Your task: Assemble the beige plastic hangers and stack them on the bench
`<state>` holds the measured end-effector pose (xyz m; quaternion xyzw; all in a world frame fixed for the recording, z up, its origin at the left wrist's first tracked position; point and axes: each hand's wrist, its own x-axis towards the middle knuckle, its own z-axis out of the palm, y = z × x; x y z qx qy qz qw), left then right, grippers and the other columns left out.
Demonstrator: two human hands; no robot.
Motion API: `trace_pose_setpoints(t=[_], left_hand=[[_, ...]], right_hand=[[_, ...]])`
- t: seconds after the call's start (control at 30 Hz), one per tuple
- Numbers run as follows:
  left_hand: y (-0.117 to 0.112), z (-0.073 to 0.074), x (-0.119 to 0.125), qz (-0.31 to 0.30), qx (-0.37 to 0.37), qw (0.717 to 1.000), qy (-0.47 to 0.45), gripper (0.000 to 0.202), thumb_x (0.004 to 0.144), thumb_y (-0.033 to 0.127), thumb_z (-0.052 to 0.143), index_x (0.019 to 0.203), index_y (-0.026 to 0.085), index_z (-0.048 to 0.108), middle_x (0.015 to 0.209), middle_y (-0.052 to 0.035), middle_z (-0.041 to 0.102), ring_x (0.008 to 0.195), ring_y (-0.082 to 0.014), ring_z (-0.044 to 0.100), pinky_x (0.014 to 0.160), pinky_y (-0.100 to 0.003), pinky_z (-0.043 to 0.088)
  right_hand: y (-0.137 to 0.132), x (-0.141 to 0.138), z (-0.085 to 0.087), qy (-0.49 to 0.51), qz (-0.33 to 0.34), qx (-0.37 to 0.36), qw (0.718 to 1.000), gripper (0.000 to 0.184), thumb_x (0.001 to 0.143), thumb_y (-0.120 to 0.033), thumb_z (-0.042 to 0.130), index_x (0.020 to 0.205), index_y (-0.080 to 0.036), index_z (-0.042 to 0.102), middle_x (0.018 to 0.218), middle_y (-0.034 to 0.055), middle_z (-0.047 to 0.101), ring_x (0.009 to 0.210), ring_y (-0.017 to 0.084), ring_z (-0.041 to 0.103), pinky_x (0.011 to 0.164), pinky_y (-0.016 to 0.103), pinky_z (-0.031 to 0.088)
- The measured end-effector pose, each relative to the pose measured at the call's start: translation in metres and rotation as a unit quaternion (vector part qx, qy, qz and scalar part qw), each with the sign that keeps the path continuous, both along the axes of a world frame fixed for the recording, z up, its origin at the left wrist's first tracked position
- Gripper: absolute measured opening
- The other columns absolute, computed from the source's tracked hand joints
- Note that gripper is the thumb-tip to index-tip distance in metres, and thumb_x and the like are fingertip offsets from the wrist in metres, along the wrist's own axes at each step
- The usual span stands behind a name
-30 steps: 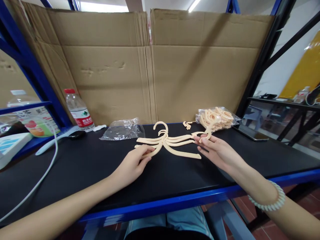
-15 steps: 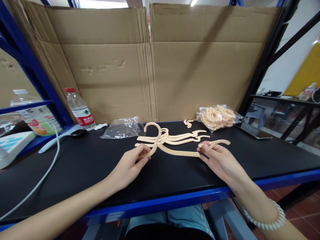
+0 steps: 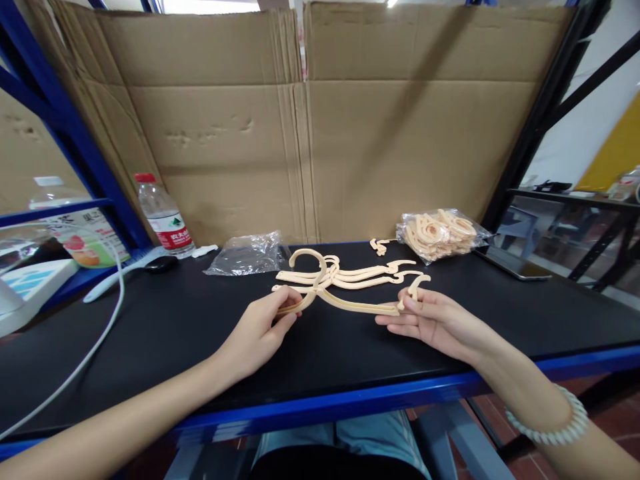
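A cream plastic hanger point(image 3: 345, 303) lies on the black table point(image 3: 165, 340), with a small stack of the same hangers point(image 3: 350, 273) just behind it. My left hand point(image 3: 260, 330) pinches the hanger's left arm end. My right hand point(image 3: 433, 320) holds a small cream hook-shaped clip point(image 3: 414, 288) at the hanger's right arm end, fingers curled round it. A clear bag of cream clips point(image 3: 437, 233) sits behind my right hand, and a few loose clips point(image 3: 379, 246) lie beside it.
An empty crumpled clear bag point(image 3: 247, 255) lies at the back centre. A water bottle point(image 3: 163, 217) stands at the back left, near a white cable point(image 3: 95, 333) and a black mouse point(image 3: 159, 264). Cardboard sheets point(image 3: 300, 127) wall off the back. A tablet point(image 3: 510, 263) lies at the right.
My right hand took a clip from near the bag and brought it down to the front hanger's right end. My left hand lifted the hanger's left end slightly and stays there.
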<state>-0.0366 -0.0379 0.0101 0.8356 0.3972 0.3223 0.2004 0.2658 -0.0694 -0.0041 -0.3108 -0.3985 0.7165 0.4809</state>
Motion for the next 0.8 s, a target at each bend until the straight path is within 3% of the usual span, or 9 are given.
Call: trace_pose_setpoints(t=[0.1, 0.37, 0.63, 0.8], left_hand=[[-0.0001, 0.0001, 0.0002, 0.001, 0.005, 1.000, 0.002, 0.010, 0.086, 0.022, 0.043, 0.087, 0.018, 0.052, 0.082, -0.0021, 0.058, 0.076, -0.0155, 0.055, 0.073, -0.029, 0.048], [0.0008, -0.0004, 0.0002, -0.011, 0.019, 1.000, 0.004, 0.012, 0.087, 0.020, 0.043, 0.092, 0.019, 0.054, 0.087, -0.0032, 0.061, 0.081, -0.0165, 0.059, 0.077, -0.029, 0.049], [0.0009, -0.0034, 0.0018, 0.002, 0.063, 0.998, 0.015, 0.015, 0.086, 0.016, 0.043, 0.093, 0.019, 0.056, 0.088, -0.0030, 0.063, 0.081, -0.0166, 0.060, 0.074, -0.027, 0.048], [-0.0008, -0.0034, 0.0018, 0.016, 0.071, 0.997, 0.020, 0.015, 0.086, 0.015, 0.044, 0.093, 0.020, 0.056, 0.087, -0.0024, 0.063, 0.080, -0.0167, 0.059, 0.074, -0.027, 0.047]], right_hand=[[0.0012, 0.0007, -0.0020, -0.006, -0.012, -0.003, 1.000, 0.025, 0.073, -0.026, 0.079, 0.073, -0.016, 0.056, 0.079, 0.0025, 0.067, 0.098, 0.030, 0.066, 0.083, 0.034, 0.054], [0.0004, -0.0031, -0.0008, -0.040, -0.042, 0.008, 0.998, 0.029, 0.070, -0.029, 0.081, 0.072, -0.016, 0.054, 0.086, 0.0078, 0.070, 0.084, 0.024, 0.070, 0.073, 0.028, 0.057], [0.0023, -0.0080, -0.0024, -0.051, -0.053, 0.050, 0.996, 0.027, 0.066, -0.026, 0.082, 0.068, -0.016, 0.057, 0.070, 0.0012, 0.067, 0.066, 0.016, 0.068, 0.064, 0.024, 0.056], [0.0043, -0.0053, -0.0003, -0.045, -0.031, 0.016, 0.998, 0.026, 0.069, -0.028, 0.080, 0.068, -0.015, 0.057, 0.089, 0.0085, 0.070, 0.082, 0.021, 0.069, 0.075, 0.030, 0.055]])
